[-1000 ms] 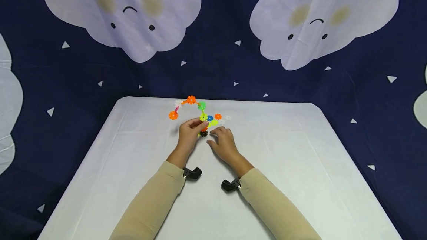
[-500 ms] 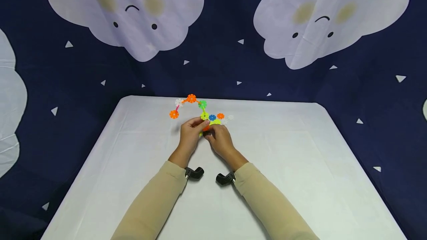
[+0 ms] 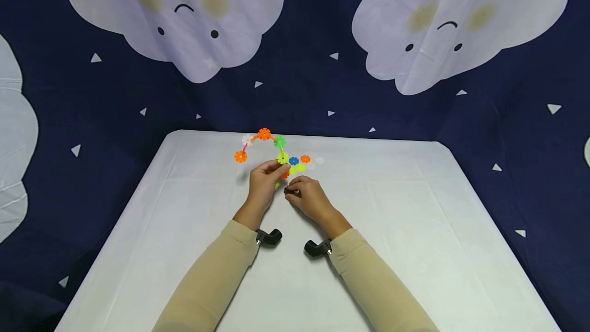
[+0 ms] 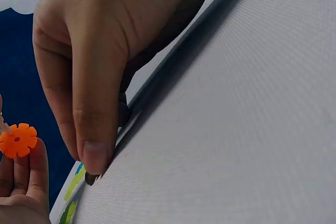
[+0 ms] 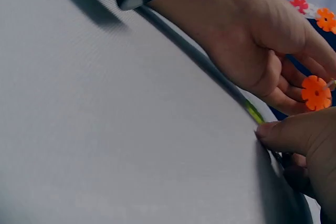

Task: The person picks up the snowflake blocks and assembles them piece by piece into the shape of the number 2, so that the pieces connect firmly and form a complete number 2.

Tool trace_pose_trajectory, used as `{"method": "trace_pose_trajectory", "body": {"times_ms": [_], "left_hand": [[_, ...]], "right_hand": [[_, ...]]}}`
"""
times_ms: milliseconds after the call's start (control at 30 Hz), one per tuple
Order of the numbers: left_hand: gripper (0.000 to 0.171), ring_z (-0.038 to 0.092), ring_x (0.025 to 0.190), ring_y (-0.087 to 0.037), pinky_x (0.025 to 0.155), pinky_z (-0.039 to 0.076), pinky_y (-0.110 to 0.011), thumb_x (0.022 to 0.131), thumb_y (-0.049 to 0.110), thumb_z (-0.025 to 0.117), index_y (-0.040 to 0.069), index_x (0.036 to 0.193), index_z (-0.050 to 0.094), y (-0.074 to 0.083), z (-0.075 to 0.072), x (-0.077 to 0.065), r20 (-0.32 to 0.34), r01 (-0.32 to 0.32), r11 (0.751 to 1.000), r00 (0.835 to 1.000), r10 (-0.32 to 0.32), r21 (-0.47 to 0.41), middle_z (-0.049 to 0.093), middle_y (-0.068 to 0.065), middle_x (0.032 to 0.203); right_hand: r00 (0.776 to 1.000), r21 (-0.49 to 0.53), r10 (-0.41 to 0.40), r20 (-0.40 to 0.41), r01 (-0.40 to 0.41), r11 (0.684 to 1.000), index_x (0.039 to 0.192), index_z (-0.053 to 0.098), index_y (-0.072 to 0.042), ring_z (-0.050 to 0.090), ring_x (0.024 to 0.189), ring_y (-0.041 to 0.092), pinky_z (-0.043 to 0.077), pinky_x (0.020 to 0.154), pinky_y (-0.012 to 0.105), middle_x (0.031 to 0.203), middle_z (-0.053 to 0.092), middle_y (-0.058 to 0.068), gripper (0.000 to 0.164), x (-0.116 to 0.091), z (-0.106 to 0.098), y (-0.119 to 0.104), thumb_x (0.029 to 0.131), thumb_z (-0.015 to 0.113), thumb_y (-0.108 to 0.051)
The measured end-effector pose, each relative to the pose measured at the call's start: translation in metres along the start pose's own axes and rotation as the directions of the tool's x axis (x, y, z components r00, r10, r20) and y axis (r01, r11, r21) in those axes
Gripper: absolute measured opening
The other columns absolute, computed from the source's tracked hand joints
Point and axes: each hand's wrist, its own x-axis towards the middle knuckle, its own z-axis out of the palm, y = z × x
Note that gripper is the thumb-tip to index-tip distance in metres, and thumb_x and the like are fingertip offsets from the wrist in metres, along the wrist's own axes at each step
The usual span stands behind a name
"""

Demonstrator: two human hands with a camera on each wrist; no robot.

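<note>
My left hand (image 3: 264, 182) pinches the lower end of a chain of snowflake discs, thumb on top. The chain arches up and left through a yellow disc (image 3: 282, 158), a green disc (image 3: 279, 142), an orange disc (image 3: 265, 134) and a white disc (image 3: 247, 140). In the left wrist view, an orange disc (image 4: 18, 140) shows at the fingers of my left hand. My right hand (image 3: 310, 197), just right of it, pinches a black disc (image 3: 286, 190) between thumb and fingers, low over the table. The fingers mostly cover that disc in both wrist views.
Several loose discs lie beyond my hands on the white table (image 3: 392, 250), among them a blue disc (image 3: 293, 161), an orange one and pale ones. A yellow-green disc (image 3: 277, 184) shows beside my left hand. A dark blue cloud-print curtain (image 3: 304, 81) hangs behind the far edge.
My right hand moved in to the black disc beside my left hand, took hold of it, and drew it slightly back towards me. My left hand keeps its hold on the chain.
</note>
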Motion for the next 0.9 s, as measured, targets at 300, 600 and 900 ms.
{"method": "trace_pose_trajectory", "body": {"times_ms": [300,600,900], "left_hand": [[0.031,0.069,0.089,-0.021,0.075,0.060,-0.030,0.088,0.024,0.090,0.002,0.108,0.080,0.001,0.004,0.000,0.012,0.018,1.000,1.000,-0.018,-0.012,0.075,-0.012,0.101],[0.028,0.070,0.086,-0.019,0.074,0.059,-0.032,0.088,0.023,0.090,0.003,0.103,0.080,0.001,0.005,0.001,0.027,0.002,0.997,1.000,0.000,-0.077,0.075,-0.011,0.098],[0.027,0.068,0.082,-0.016,0.077,0.061,-0.029,0.089,0.017,0.089,-0.002,0.105,0.078,0.002,0.006,0.000,0.028,-0.028,0.985,0.999,0.033,-0.168,0.071,-0.011,0.090]], "right_hand": [[0.999,0.059,0.037,-0.030,-0.036,0.998,0.097,0.082,-0.004,0.071,0.096,0.021,0.059,0.086,0.034,0.101,0.075,0.006,0.013,-0.008,-0.013,-0.001,0.087,0.089,-0.008],[0.898,0.574,0.360,-0.251,-0.162,0.803,0.107,0.081,0.002,0.076,0.090,0.025,0.062,0.076,0.027,0.106,0.077,0.013,0.018,-0.011,-0.001,-0.013,0.090,0.084,-0.003],[0.853,0.589,0.366,-0.372,-0.088,0.804,0.107,0.077,0.012,0.072,0.101,0.041,0.057,0.083,0.019,0.111,0.074,0.024,0.020,-0.011,0.006,-0.023,0.088,0.081,0.009]]}}
